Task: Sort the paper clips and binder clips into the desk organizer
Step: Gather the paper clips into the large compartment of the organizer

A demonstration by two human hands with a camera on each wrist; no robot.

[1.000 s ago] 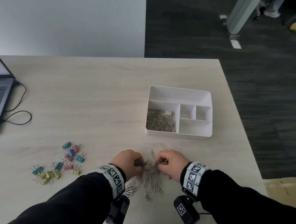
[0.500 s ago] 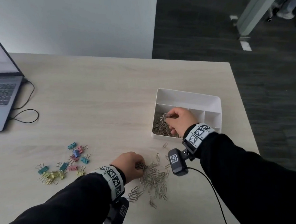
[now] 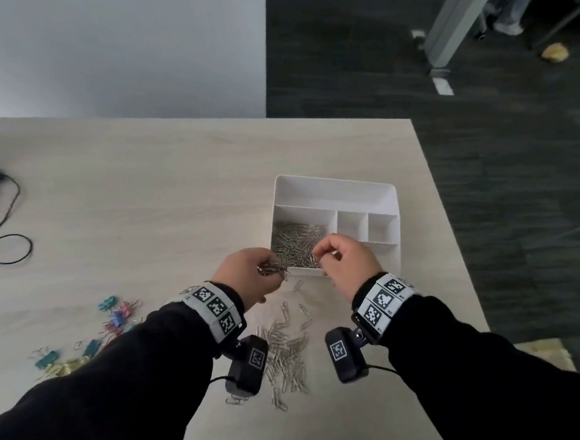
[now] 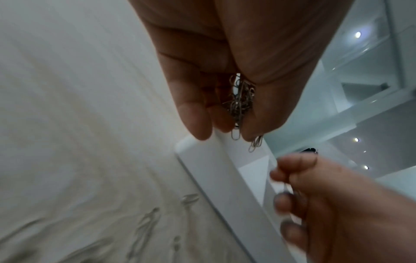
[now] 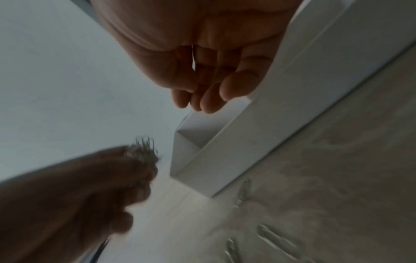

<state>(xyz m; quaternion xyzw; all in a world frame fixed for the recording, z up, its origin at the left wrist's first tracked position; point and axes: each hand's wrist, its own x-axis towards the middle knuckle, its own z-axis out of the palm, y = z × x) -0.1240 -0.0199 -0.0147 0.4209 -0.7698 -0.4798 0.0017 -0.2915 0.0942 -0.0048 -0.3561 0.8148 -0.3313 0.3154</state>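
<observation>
Carrying a pinched bunch of paper clips, the left hand has risen from the loose pile it was still working half a second ago, and now hangs just beside the near-left corner of the desk organizer; the left wrist view shows fingers and thumb curled round the bunch, a few clips dangling below. The right hand, which was down in the large left compartment then, has pulled back to the near rim with its fingers loosely curled (from its own wrist view it appears to hold nothing). Judging by this, one load has just gone onto the clips already lying in that compartment, and the left hand's load is next.

Many clips remain on the table between the wrists, and the coloured binder clips at the near left lie untouched.

No brand or readable writing shows; the wrist bands bear only black-and-white square markers.
</observation>
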